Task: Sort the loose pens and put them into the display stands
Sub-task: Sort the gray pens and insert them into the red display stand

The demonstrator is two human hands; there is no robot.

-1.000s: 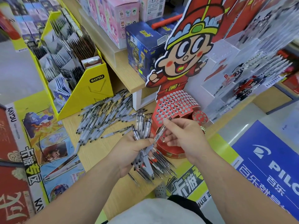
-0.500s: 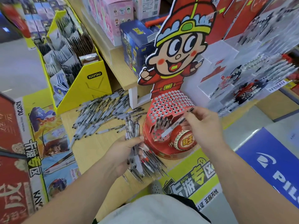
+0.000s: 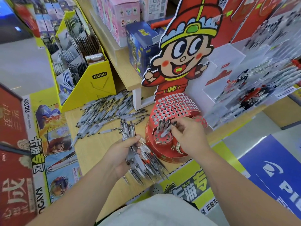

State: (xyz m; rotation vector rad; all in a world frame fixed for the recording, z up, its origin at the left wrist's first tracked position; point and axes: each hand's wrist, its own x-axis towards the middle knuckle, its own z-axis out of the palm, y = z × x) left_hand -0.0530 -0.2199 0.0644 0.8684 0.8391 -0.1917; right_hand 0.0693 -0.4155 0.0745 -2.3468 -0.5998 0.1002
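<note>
A red display stand (image 3: 175,106) full of round holes stands under a cartoon cut-out figure. Several pens stand in holes at its lower front. My right hand (image 3: 189,136) pinches one pen (image 3: 165,132) with its tip down at a hole in the stand's small round tier. My left hand (image 3: 123,152) grips a thick bundle of clear pens (image 3: 140,159) just left of the stand. A big heap of loose pens (image 3: 104,116) lies on the wooden table (image 3: 92,150) behind the left hand.
A yellow cardboard card display (image 3: 91,79) stands at the back left. A raised wooden shelf (image 3: 123,62) carries pink and blue boxes (image 3: 138,41). Clear acrylic trays with more pens (image 3: 254,88) fill the right. Printed posters line the table's left and front edges.
My right hand has carried the single pen from the bundle over to the stand and lowered it to a hole. The left hand has kept hold of the bundle.
</note>
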